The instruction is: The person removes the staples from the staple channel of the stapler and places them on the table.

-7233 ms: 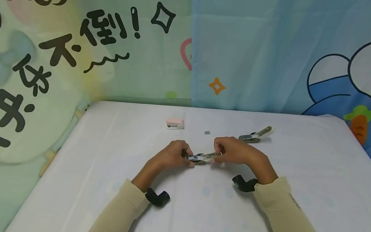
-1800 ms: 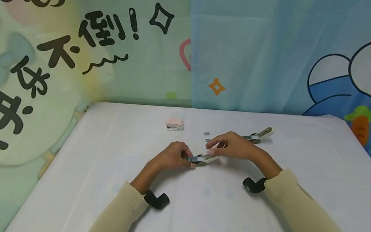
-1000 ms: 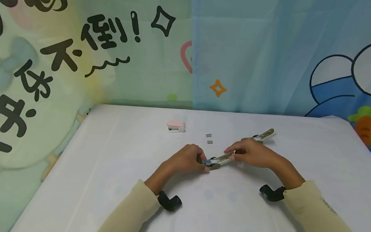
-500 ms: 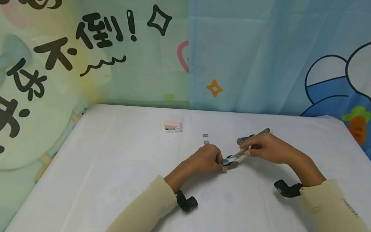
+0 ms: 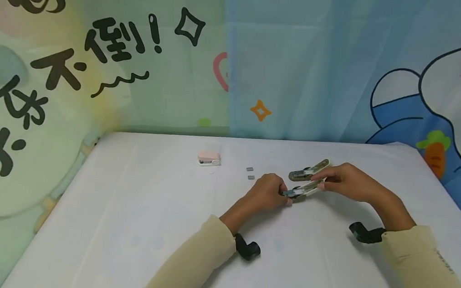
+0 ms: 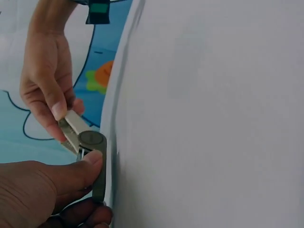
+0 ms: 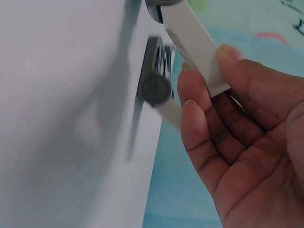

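Note:
Both hands hold one grey-and-white stapler, swung wide open and raised off the table. My left hand grips its grey base, with the thumb across it near the round hinge in the left wrist view. The far end of its white arm is pinched between thumb and fingers of my right hand, plain in the right wrist view. Just behind lies a second stapler of the same kind, also spread open on the table; the right fingers partly overlap its end in the head view.
Two small grey staple strips lie left of the staplers. Further left and back stands a small pink-and-white stapler. A white cloth covers the table, with a printed curtain behind it.
Both hands have carried the open stapler to the right and back, beside the second stapler. Compared with the earliest frame, a second staple strip now lies in front of the first.

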Tool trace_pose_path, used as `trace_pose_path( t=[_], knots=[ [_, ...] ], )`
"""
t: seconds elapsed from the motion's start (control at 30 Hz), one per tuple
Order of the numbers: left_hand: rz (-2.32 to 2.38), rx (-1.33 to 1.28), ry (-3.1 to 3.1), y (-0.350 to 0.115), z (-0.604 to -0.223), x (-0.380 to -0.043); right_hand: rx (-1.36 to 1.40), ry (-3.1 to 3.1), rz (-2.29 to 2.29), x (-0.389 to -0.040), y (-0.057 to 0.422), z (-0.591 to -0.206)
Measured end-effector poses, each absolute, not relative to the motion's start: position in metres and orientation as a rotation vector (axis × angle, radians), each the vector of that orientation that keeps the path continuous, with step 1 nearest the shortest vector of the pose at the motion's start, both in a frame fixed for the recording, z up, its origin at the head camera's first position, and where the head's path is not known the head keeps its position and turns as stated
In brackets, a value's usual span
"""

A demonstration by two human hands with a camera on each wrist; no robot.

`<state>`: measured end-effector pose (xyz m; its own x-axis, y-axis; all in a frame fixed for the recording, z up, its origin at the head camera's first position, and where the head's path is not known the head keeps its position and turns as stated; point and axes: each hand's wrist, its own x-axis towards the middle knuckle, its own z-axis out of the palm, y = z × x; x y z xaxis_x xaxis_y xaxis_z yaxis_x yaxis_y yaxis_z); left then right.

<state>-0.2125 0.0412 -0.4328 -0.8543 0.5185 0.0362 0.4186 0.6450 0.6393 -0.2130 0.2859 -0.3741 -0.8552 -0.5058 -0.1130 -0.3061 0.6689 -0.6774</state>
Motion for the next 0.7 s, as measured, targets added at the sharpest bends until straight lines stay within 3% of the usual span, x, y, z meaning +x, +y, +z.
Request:
trace_pose_path(
  t=[0.33,0.7],
  knots=[
    [0.679,0.775,2.783,0.054,-0.426,-0.219,-0.549,2.560,-1.059,-0.213,0.300,-0.387],
    [0.530,0.810,2.734,0.055,-0.422,-0.223,-0.618,2.772,-0.860,-0.216,0.282,-0.366]
  ],
)
